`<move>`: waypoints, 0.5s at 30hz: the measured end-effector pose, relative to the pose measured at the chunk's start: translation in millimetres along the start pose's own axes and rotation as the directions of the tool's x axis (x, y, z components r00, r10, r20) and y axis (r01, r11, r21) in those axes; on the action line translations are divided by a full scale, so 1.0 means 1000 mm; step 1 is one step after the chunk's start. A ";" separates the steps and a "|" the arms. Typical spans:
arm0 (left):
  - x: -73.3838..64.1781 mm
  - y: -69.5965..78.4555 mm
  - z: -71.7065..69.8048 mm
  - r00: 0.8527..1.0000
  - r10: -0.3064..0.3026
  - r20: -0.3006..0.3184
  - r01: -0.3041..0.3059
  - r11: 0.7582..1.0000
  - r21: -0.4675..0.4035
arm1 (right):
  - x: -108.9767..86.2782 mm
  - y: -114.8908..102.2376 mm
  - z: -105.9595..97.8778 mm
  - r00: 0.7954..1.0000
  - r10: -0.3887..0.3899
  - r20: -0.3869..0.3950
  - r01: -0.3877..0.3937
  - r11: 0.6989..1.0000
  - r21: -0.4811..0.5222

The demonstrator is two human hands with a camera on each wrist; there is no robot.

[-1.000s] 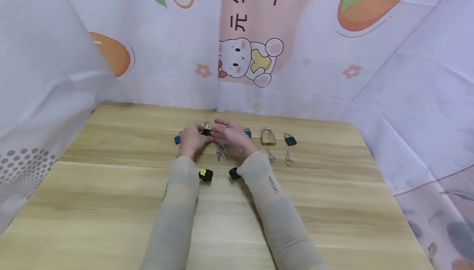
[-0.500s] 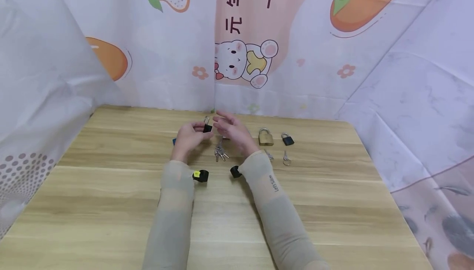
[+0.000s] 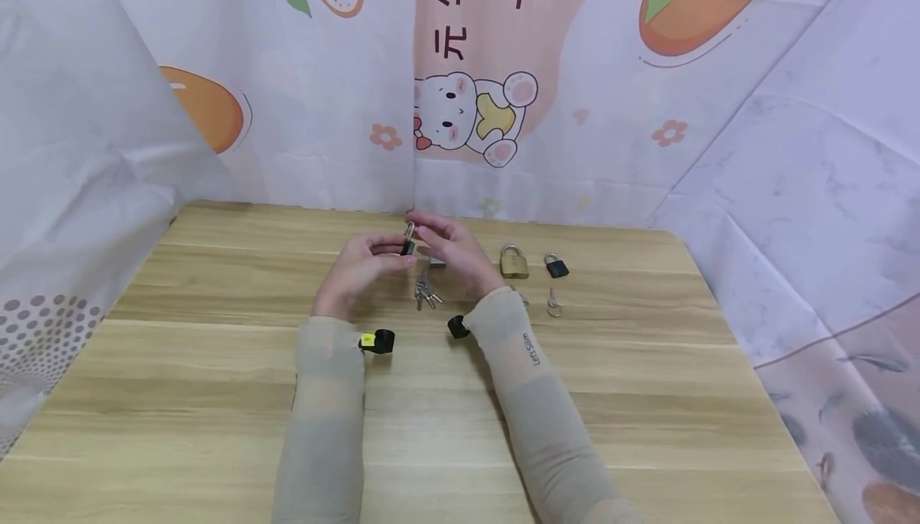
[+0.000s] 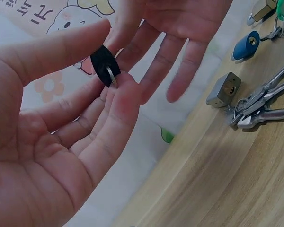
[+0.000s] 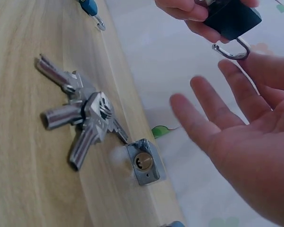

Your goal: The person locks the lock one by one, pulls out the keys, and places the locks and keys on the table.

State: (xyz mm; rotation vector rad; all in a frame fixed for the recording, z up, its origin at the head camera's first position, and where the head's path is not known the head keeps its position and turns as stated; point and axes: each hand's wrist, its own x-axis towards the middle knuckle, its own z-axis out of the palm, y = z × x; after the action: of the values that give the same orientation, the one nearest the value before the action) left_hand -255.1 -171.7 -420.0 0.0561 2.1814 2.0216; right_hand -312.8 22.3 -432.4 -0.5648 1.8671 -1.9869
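A small black padlock [image 3: 408, 248] is raised above the table, its body pinched between the thumb and fingers of my left hand [image 3: 357, 264]. The right wrist view shows its metal shackle [image 5: 234, 54] swung out, with one end free of the body. My right hand [image 3: 456, 248] reaches in from the other side, its fingers spread and fairly straight, one touching the shackle's bend. Below the hands stands a grey metal padlock [image 5: 146, 163], keyhole facing out. Beside it lies a bunch of silver keys [image 3: 427, 292].
Right of the hands lie a brass padlock [image 3: 513, 264] and another black padlock [image 3: 557, 266], with a key on a ring [image 3: 553, 303] nearer me. A blue padlock [image 4: 246, 46] shows in the left wrist view. A printed curtain [image 3: 323, 148] hangs behind the table.
My left hand has turned the black padlock, so its shackle now leans toward the right hand. The right hand's fingers have come from beside the padlock to its shackle.
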 end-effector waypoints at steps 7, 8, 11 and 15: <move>0.000 0.001 -0.001 0.999 -0.024 0.023 0.025 1.000 -0.014 | 0.001 0.001 -0.001 0.997 0.024 -0.072 -0.026 0.999 -0.026; 0.000 0.001 -0.001 1.000 -0.025 0.019 0.026 1.000 -0.013 | 0.001 0.000 -0.001 0.995 0.033 -0.093 -0.036 0.999 -0.035; 0.002 0.000 0.000 1.000 -0.022 -0.005 0.022 1.000 0.003 | 0.002 0.000 -0.001 0.991 0.028 -0.132 -0.035 0.998 -0.057; 0.003 -0.003 0.001 1.000 -0.013 -0.021 0.013 1.000 0.017 | 0.004 -0.002 0.002 0.986 -0.014 -0.165 -0.001 0.996 -0.092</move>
State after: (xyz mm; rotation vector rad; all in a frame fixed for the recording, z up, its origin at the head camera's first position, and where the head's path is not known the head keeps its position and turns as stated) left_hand -257.7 -170.2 -423.8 0.0228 2.2059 2.0061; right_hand -315.0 19.0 -430.1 -0.4425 2.0664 -2.0148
